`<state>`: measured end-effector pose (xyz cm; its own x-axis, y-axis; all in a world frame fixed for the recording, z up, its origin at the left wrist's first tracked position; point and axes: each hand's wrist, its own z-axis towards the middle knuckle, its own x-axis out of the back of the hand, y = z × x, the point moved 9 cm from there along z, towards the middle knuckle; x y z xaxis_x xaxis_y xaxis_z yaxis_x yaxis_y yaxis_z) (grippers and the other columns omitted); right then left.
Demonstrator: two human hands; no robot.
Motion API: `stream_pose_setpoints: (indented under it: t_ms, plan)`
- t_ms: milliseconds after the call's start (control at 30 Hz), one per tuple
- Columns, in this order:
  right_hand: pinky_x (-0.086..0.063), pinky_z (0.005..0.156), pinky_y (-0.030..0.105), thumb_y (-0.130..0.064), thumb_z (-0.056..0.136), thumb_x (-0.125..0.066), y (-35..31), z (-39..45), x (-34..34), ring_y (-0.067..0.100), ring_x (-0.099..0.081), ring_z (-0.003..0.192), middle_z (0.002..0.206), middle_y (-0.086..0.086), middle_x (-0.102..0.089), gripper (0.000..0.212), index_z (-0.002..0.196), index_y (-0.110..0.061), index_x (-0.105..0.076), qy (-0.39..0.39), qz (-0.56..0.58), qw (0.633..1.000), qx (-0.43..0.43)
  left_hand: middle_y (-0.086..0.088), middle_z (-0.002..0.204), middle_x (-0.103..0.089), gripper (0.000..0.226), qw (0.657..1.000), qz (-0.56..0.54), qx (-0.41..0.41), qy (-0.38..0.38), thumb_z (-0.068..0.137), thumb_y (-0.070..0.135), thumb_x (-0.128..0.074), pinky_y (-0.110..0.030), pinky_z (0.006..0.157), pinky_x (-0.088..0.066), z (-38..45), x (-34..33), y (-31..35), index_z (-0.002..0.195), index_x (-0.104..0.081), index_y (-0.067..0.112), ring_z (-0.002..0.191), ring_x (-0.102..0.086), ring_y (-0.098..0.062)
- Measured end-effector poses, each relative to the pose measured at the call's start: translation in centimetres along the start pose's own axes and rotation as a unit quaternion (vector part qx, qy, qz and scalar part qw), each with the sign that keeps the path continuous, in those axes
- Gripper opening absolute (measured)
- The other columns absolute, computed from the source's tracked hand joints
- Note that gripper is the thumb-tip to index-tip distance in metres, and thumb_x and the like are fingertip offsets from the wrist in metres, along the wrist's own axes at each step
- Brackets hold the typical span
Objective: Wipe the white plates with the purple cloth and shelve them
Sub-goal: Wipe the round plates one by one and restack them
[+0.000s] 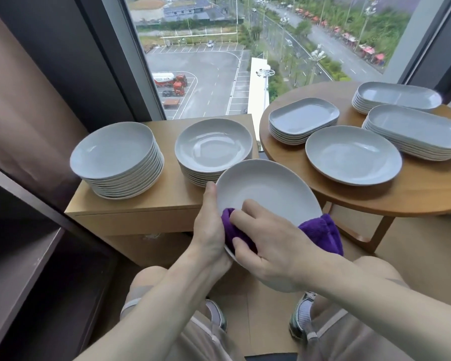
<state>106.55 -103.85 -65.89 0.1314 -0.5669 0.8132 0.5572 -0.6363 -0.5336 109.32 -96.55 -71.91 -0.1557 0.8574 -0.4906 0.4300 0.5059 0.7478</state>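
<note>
A wide window (245, 48) overlooks a car park with red trucks (179, 84). A brown curtain (24, 105) hangs at left; what seems a dark shelf unit (16, 256) stands below it.

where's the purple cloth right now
In the head view, low and centre: the purple cloth lies on the held plate, pressed by the right hand.

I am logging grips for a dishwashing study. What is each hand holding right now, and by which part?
The left hand grips the white plate at its near left rim. The right hand presses the purple cloth onto the plate's near inside, fingers curled into its bunched middle.
</note>
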Motion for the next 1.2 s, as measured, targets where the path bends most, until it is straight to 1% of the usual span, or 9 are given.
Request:
stream_pose_setpoints:
  t_ms: [100, 233, 367, 533, 667, 833, 1033, 1167, 1200]
  plan:
    - [-0.041, 0.065, 0.035, -0.043, 0.094, -0.042, 0.4, -0.3, -0.3, 0.014, -0.038, 0.071, 0.088, -0.006, -0.035, 0.016, 0.088, -0.029, -0.035, -0.028, -0.043, 0.999, 0.016, -0.018, 0.123, -0.073, 0.065, 0.999, 0.011, -0.03, 0.031, 0.107, 0.059, -0.032, -0.037, 0.086, -0.059, 0.5, 1.0, 1.7, 0.133, -0.065, 0.009, 0.106, -0.073, -0.03]
    - [-0.034, 0.059, 0.032, -0.044, 0.09, -0.043, 1.8, -0.3, -0.4, 0.014, -0.031, 0.07, 0.087, -0.006, -0.035, 0.017, 0.088, -0.028, -0.036, -0.018, -0.114, 0.993, 0.014, -0.017, 0.132, -0.07, 0.067, 0.996, 0.037, -0.066, 0.048, 0.105, 0.064, -0.033, -0.051, 0.108, -0.051, 1.2, 2.4, 3.2, 0.14, -0.061, 0.014, 0.121, -0.067, -0.035]
    - [-0.033, 0.062, 0.032, -0.044, 0.093, -0.043, 5.4, 0.1, 0.1, 0.017, -0.035, 0.074, 0.087, -0.006, -0.034, 0.018, 0.09, -0.03, -0.032, -0.021, -0.17, 0.984, -0.041, -0.015, 0.13, -0.071, 0.069, 0.995, 0.055, -0.072, 0.051, 0.104, 0.067, -0.032, -0.057, 0.109, -0.049, 1.4, 3.2, 3.5, 0.14, -0.061, 0.016, 0.122, -0.067, -0.036]
    - [-0.043, 0.068, 0.036, -0.043, 0.095, -0.045, 9.4, 0.2, 2.0, 0.021, -0.047, 0.088, 0.094, -0.003, -0.041, 0.022, 0.099, -0.021, -0.049, 0.015, -0.185, 0.974, -0.126, -0.01, 0.119, -0.077, 0.057, 0.992, 0.105, -0.059, 0.039, 0.107, 0.06, -0.032, -0.042, 0.091, -0.057, 0.4, 1.9, 2.5, 0.128, -0.068, 0.021, 0.109, -0.074, -0.026]
    - [-0.035, 0.068, 0.033, -0.037, 0.095, -0.05, 10.5, 0.1, 3.7, 0.025, -0.052, 0.094, 0.1, 0.003, -0.047, 0.026, 0.106, -0.015, -0.055, 0.082, -0.205, 0.961, -0.167, -0.009, 0.12, -0.076, 0.062, 0.989, 0.145, -0.02, 0.013, 0.105, 0.064, -0.034, -0.049, 0.107, -0.051, -0.4, 0.5, 0.4, 0.129, -0.071, 0.02, 0.113, -0.073, -0.027]
    - [-0.041, 0.068, 0.036, -0.039, 0.091, -0.042, 8.5, 0.3, 4.9, 0.029, -0.055, 0.087, 0.098, 0.007, -0.051, 0.031, 0.101, -0.012, -0.054, 0.159, -0.163, 0.962, -0.148, -0.008, 0.118, -0.077, 0.06, 0.987, 0.161, 0.007, -0.014, 0.106, 0.061, -0.032, -0.05, 0.111, -0.048, -1.3, -1.0, -2.1, 0.122, -0.075, 0.023, 0.112, -0.073, -0.024]
    - [-0.044, 0.072, 0.036, -0.035, 0.09, -0.046, 3.5, 0.2, 4.4, 0.023, -0.053, 0.086, 0.099, 0.005, -0.052, 0.03, 0.104, -0.012, -0.057, 0.161, -0.081, 0.981, -0.068, -0.006, 0.119, -0.077, 0.065, 0.991, 0.133, 0.007, -0.019, 0.104, 0.068, -0.024, -0.04, 0.104, -0.051, -1.4, -1.5, -2.5, 0.124, -0.072, 0.031, 0.115, -0.072, -0.018]
    - [-0.045, 0.072, 0.035, -0.037, 0.09, -0.047, -0.3, -0.3, 1.9, 0.019, -0.049, 0.081, 0.095, 0.001, -0.05, 0.03, 0.105, -0.013, -0.056, 0.079, -0.02, 0.996, -0.023, -0.009, 0.083, -0.077, 0.072, 0.999, 0.048, 0.008, 0.0, 0.1, 0.069, -0.037, -0.027, 0.07, -0.058, -1.1, -0.4, -1.9, 0.074, -0.081, 0.018, 0.08, -0.077, -0.018]
    - [-0.044, 0.072, 0.035, -0.038, 0.089, -0.046, -0.8, -0.6, 1.4, 0.017, -0.047, 0.079, 0.093, 0.0, -0.049, 0.029, 0.103, -0.013, -0.054, 0.06, -0.009, 0.998, -0.016, -0.01, 0.077, -0.074, 0.074, 0.999, 0.037, 0.016, -0.007, 0.1, 0.068, -0.039, -0.026, 0.063, -0.058, -1.1, -0.3, -1.7, 0.07, -0.08, 0.014, 0.074, -0.076, -0.02]
